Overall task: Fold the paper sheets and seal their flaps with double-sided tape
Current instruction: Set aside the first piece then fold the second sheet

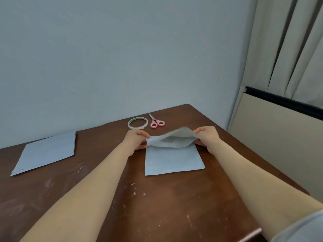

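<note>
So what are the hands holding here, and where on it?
The paper sheet: left hand and right hand pinch its lifted far edge, one at each corner.

A sheet (173, 159) lies on the surface (157, 198) just right of the frame's centre, its far edge lifted and curled over. The left hand (135, 139) pinches that edge's left corner and the right hand (208, 137) its right corner. Behind the hands the tape roll (136, 127) sits just left of the scissors (155, 122) — near, not touching. A stack of sheets (47, 151) lies at the frame's left, well apart. A curtain (288, 49) hangs at the upper right.
</note>
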